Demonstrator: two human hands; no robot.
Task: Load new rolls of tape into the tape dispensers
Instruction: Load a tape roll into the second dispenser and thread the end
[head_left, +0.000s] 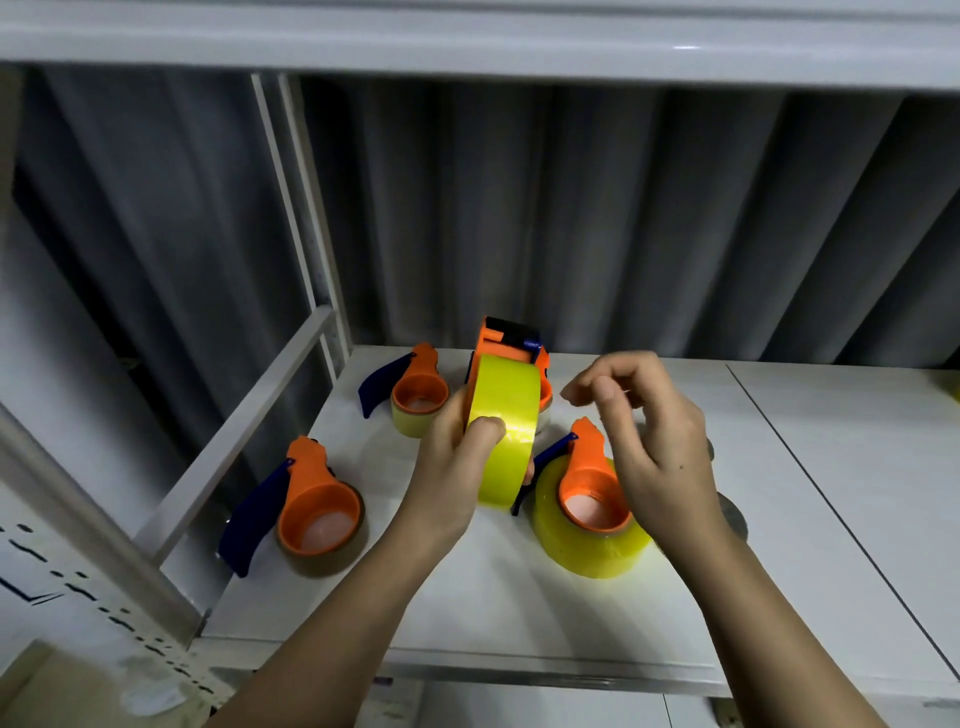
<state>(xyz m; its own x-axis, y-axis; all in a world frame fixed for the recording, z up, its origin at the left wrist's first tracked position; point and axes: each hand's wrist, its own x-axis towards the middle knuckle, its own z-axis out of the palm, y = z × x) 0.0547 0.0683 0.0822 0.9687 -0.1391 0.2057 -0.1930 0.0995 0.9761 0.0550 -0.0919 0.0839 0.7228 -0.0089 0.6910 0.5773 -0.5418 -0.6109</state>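
Note:
My left hand (457, 462) grips an orange tape dispenser (506, 338) loaded with a yellow tape roll (506, 415), held upright above the white shelf (519, 597), thumb on the roll's face. My right hand (644, 431) hovers just right of it, fingers loosely curled with thumb and forefinger close together; I see nothing in them. Three more orange dispensers with blue handles lie on the shelf: one at the back left (415, 389), one at the front left (311, 509), and one on a thick yellow roll (587, 519) under my right hand.
A white metal shelf post (301, 218) and slanted rail (244, 431) border the left side. A grey corrugated wall stands behind. Another white shelf panel (857, 467) continues to the right. An upper shelf edge (467, 36) runs overhead.

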